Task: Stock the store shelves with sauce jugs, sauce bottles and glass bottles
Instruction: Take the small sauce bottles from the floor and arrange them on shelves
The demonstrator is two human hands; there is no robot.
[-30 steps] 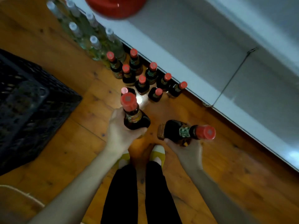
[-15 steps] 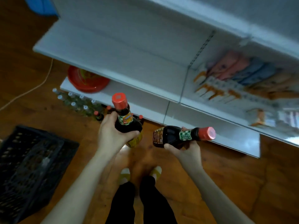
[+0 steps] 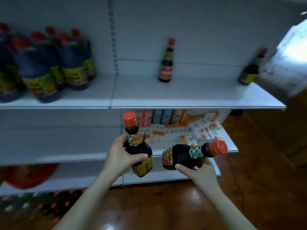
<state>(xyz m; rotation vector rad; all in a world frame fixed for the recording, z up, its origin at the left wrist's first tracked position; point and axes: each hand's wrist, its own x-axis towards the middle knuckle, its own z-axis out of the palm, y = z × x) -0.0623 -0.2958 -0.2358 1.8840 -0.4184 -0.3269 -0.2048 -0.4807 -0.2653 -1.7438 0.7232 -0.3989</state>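
Bottles raised shelfward, fingers curled round each

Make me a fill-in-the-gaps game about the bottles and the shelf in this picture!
1. The left hand grips a sauce bottle held ____, its red cap on top.
2. The right hand grips a second bottle tipped on its ____.
3. The big jugs stand on the shelf to the ____ of the lone bottle.

Missing words: upright; side; left.
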